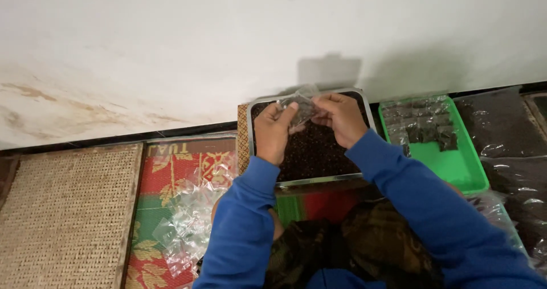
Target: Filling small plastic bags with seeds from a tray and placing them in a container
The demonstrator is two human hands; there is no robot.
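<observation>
My left hand and my right hand together hold a small clear plastic bag with dark contents, raised above a metal tray filled with dark granular material. Both hands pinch the bag's edges, the left from the left side, the right from the right. Blue sleeves cover both arms.
A green tray with several small filled dark packets sits to the right. A pile of empty clear bags lies on a red and green patterned mat at left. A beige woven mat is further left. White wall behind.
</observation>
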